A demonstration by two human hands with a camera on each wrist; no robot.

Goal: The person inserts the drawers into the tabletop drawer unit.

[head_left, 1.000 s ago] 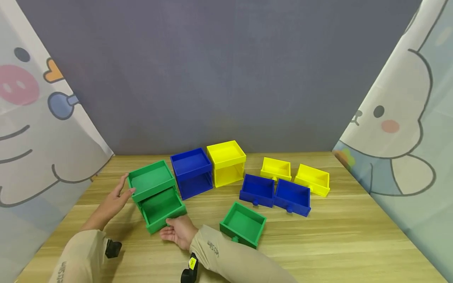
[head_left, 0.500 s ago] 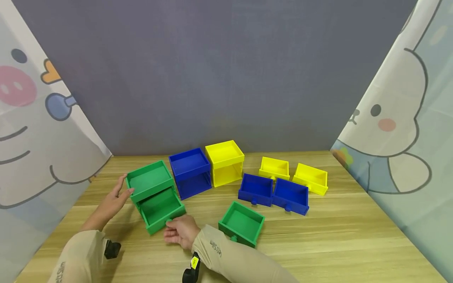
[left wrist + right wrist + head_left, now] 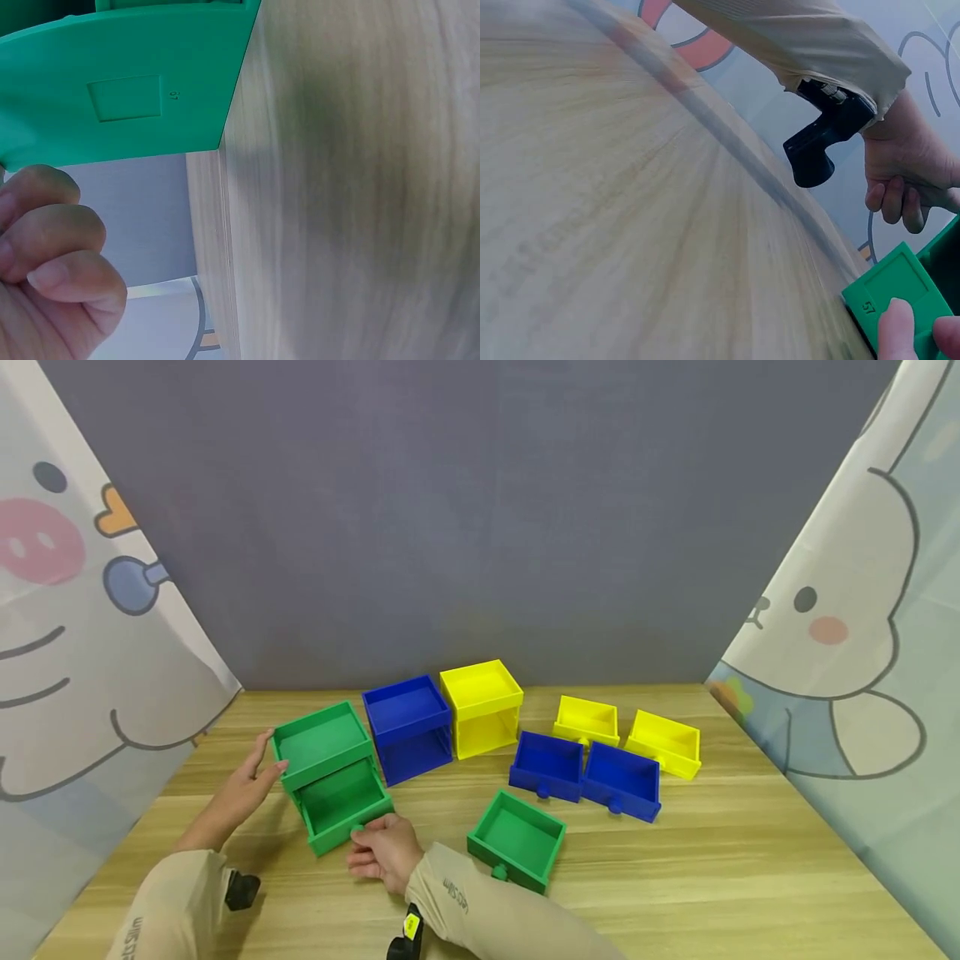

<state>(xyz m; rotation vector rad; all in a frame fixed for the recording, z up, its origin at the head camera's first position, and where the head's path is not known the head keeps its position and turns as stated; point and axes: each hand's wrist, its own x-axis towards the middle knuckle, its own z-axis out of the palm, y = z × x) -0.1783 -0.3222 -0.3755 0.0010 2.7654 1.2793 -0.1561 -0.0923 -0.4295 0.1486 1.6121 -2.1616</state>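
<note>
Holds the green box-shaped plastic cabinet [image 3: 322,745] by its left upper edge with thumb and forefinger of the left hand [image 3: 243,791]; if slackened, could let it skid or swing against the blue box-shaped plastic cabinet [image 3: 408,728] beside it. Pinches the round green knob [image 3: 356,828] of the green rectangular plastic drawer [image 3: 330,837], lodged partway into the green cabinet, with the right hand [image 3: 386,853]; if pushed askew, could jam. Further right, could nudge the loose green tray-like plastic drawer [image 3: 517,841] with the beige cloth right sleeve [image 3: 487,902], passing so near. In the left wrist view, shows curled outer fingers [image 3: 60,229] and a recessed rectangle [image 3: 126,97], both hidden in the head view; in the right wrist view, cannot make out the knob, visible in the head view
</note>
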